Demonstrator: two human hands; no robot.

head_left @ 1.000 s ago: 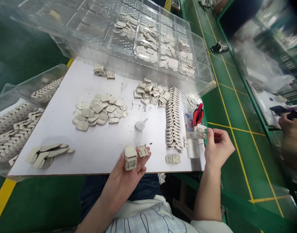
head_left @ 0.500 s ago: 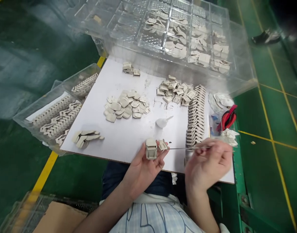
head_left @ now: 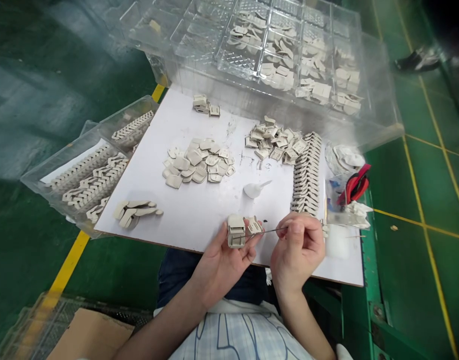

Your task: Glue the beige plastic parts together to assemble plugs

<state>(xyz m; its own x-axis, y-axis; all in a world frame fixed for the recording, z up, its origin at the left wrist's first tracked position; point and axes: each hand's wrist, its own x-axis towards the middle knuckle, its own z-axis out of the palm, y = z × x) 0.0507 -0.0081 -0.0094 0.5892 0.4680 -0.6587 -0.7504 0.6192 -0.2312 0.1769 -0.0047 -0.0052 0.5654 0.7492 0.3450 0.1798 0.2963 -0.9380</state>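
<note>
Near the board's front edge, my left hand (head_left: 226,260) holds a beige plastic part (head_left: 236,232) upright between thumb and fingers. A smaller slotted beige piece (head_left: 255,226) rests at the fingertips of the same hand. My right hand (head_left: 299,247) pinches a thin metal rod (head_left: 269,231), whose left end reaches across to the parts in my left hand; the exact contact is too fine to make out. Just beyond the hands, a small white bottle with a pointed nozzle (head_left: 255,189) stands on the white board (head_left: 199,215).
Flat beige covers (head_left: 195,162) and slotted pieces (head_left: 276,140) lie in piles, beside a stacked row of parts (head_left: 306,172). A clear compartment tray (head_left: 237,62) spans the back. A filled clear box (head_left: 90,170) stands left; red-handled pliers (head_left: 355,185) lie right.
My right hand has moved left, closer to my left hand, and the rod's tip now crosses to the beige part. My left hand stays nearly in place.
</note>
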